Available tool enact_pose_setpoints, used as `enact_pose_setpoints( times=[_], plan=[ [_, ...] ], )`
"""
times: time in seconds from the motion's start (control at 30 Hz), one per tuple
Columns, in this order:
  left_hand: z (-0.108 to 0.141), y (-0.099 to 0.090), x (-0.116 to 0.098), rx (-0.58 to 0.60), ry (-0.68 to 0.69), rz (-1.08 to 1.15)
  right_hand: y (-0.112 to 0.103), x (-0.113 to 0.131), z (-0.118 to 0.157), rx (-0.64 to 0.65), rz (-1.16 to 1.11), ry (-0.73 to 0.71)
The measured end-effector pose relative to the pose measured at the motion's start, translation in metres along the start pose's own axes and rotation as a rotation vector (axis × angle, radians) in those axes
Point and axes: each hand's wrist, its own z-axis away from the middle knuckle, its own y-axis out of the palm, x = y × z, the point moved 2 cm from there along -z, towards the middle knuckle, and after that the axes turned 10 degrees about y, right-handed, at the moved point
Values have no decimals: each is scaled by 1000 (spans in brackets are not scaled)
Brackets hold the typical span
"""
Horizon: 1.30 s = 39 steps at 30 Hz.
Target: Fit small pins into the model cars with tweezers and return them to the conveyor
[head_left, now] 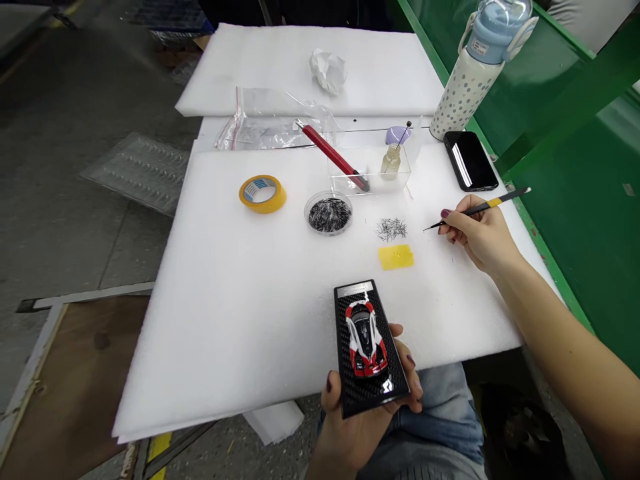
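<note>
My left hand (pixel 360 427) is wrapped round a black display base (pixel 373 398) at the table's near edge. On that base sits a red, white and black model car (pixel 367 339). Over the right side of the table, my right hand (pixel 475 230) pinches a thin black and yellow pointed tool (pixel 493 202), its fine tip near the white surface. Left of the tip lies a small heap of fine black slivers (pixel 391 229). A piece of yellow tape (pixel 396 257) lies just below the heap. More dark slivers fill a round clear dish (pixel 329 213).
A yellow tape roll (pixel 263 194) lies left of the dish. Behind stand a clear tray (pixel 370 183) with a red pen-like tool (pixel 333 155) and a small glass bottle (pixel 391 162). A phone (pixel 470 160) and a dotted water bottle (pixel 467 87) are at the right edge.
</note>
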Motion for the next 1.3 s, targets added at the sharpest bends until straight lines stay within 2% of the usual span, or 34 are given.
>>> enact_pose_setpoints(
  times=[0.13,0.33,0.47,0.67,0.8,0.93,1.1,1.2,1.3],
  plan=[
    [-2,4,-1,-22,-25,-3,3,-3,23,87,-160,-8],
    [-2,5,-1,-45,-47,11,15,-14,54,104,-264,-57],
    [-1,3,-1,-59,-45,-13,20,-25,64,-6,-228,-148],
    [0,1,-1,-86,-47,-55,25,-35,80,-226,66,-212],
    [-1,1,-1,-89,-47,-66,18,-36,87,-324,175,-185],
    [-1,2,-2,-84,-55,-62,11,-39,87,-316,161,-110],
    [1,0,-1,-67,-48,-47,0,-35,84,-301,161,-164],
    [2,-3,1,-36,-24,-25,-9,-28,79,-242,149,-214],
    [2,-4,1,-29,-14,-23,-13,-24,70,-159,171,-149]
  ],
)
